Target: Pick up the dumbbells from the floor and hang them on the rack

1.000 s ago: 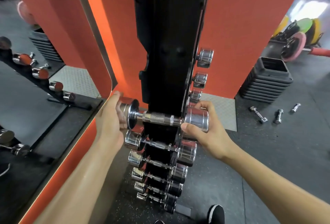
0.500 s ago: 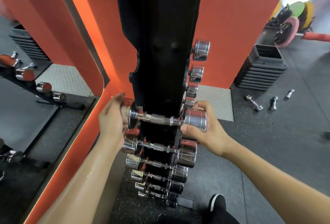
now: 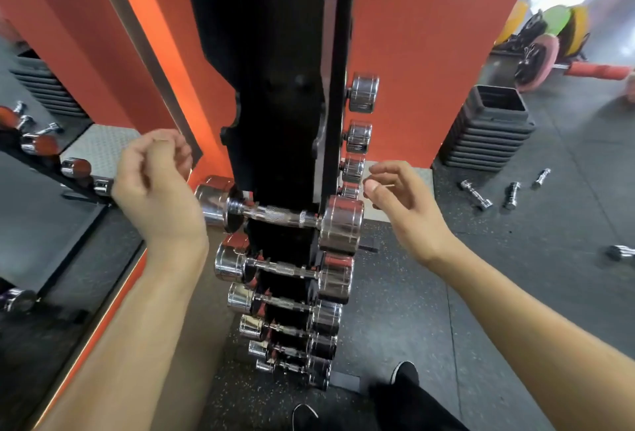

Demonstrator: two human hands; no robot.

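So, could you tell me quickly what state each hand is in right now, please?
Left hand: open, loosely curled, holding nothing.
Right hand: open, relaxed, empty, near the shiny chrome dumbbell hung on the black rack.

A chrome dumbbell (image 3: 278,217) rests on the black rack (image 3: 275,104), left hand (image 3: 154,183) and right hand (image 3: 402,200) loosely curled beside it.

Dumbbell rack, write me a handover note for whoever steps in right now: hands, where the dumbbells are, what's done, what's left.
Left hand: empty, fingers loosely curled, beside the rack.
Right hand: empty, fingers relaxed, touching nothing.
Done: the top dumbbell rests across the rack's near side, above several smaller hung ones.
Left: the floor dumbbells, several small ones, lie on the mat to the right; pick them up and hang them.
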